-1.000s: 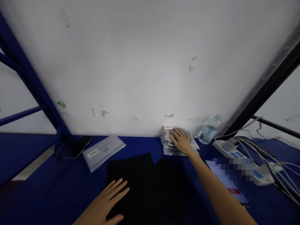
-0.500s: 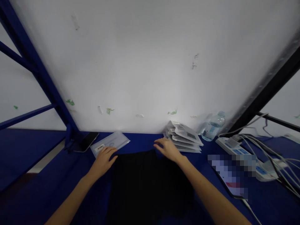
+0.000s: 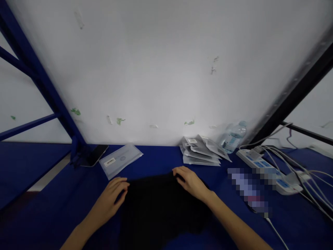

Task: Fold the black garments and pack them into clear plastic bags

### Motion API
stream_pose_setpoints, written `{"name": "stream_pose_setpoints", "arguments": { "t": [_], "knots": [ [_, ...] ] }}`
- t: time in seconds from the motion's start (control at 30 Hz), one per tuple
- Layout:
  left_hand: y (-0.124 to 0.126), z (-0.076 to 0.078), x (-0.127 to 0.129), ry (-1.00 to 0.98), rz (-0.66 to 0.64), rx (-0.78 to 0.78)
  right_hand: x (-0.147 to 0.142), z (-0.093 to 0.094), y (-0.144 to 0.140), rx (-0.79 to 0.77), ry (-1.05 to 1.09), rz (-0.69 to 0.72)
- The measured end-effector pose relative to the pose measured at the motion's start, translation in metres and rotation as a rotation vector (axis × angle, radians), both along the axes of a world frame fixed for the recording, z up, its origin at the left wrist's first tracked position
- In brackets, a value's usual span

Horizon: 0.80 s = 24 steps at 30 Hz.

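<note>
A black cloth (image 3: 158, 208) lies flat on the blue table (image 3: 52, 208) in front of me. My left hand (image 3: 110, 198) pinches its far left corner. My right hand (image 3: 191, 182) grips the far edge near the right corner. A single grey plastic pouch with a white label (image 3: 121, 160) lies just beyond my left hand. A loose pile of grey pouches (image 3: 201, 151) sits beyond my right hand against the white wall.
A dark phone (image 3: 95, 155) rests by the blue frame post (image 3: 39, 80) at the left. A water bottle (image 3: 234, 137), a white power strip (image 3: 262, 166) with several cables and a blurred-out flat item (image 3: 251, 189) occupy the right side.
My right hand left the pile of pouches and came to the cloth's far edge. My left hand moved up to the far left corner. Both hands have since drawn that edge toward me.
</note>
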<state>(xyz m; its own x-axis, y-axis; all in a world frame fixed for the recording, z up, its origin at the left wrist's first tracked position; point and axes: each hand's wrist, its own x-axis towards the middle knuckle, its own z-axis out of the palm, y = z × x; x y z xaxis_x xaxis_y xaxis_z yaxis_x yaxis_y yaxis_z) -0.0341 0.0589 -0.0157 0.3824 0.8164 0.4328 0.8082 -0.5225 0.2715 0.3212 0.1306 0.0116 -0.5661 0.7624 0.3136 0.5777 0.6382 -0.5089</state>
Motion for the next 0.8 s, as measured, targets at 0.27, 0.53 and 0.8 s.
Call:
{"name": "stream_pose_setpoints", "arguments": {
  "t": [0.27,0.53,0.8],
  "knots": [
    [-0.018,-0.001,0.011,0.061,0.052,-0.051,0.017,-0.006,0.010,0.004,-0.045,-0.460],
    [-0.009,-0.010,0.015,0.220,-0.079,-0.160,0.026,-0.017,0.032,-0.116,0.075,-0.539],
    [-0.028,0.003,0.016,0.193,-0.049,-0.047,0.046,-0.011,-0.029,0.004,0.151,-0.247]
  ]
}}
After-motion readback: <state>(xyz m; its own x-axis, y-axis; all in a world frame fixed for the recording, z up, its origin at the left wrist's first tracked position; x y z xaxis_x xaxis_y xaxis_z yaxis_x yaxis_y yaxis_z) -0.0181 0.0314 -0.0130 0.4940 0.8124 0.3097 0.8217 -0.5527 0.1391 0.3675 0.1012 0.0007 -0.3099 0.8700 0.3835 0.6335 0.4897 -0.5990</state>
